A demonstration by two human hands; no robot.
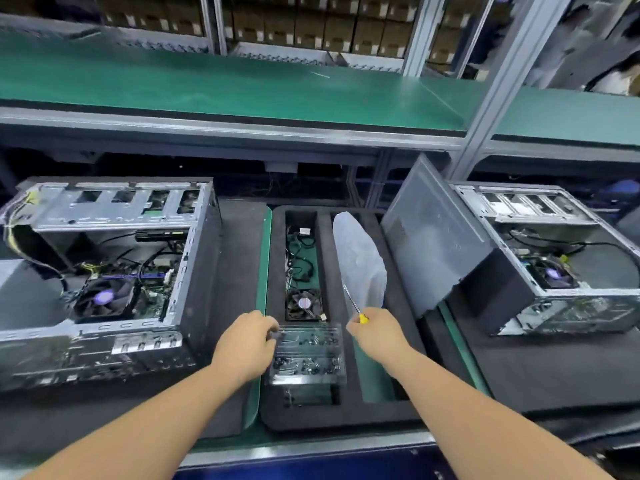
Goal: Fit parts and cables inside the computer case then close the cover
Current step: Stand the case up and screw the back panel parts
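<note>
An open computer case lies on its side at the left, with a fan, a board and cables showing inside. A second open case lies at the right, its grey side cover leaning against it. Between them a clear plastic box of small screws sits on a black foam tray. My left hand pinches something small and dark at the box's left edge. My right hand grips a yellow-handled screwdriver, shaft pointing up and away.
The tray's long slot holds a loose fan and black cables. A white plastic bag lies in the slot beside it. A green shelf overhangs the bench, with an aluminium post at the right.
</note>
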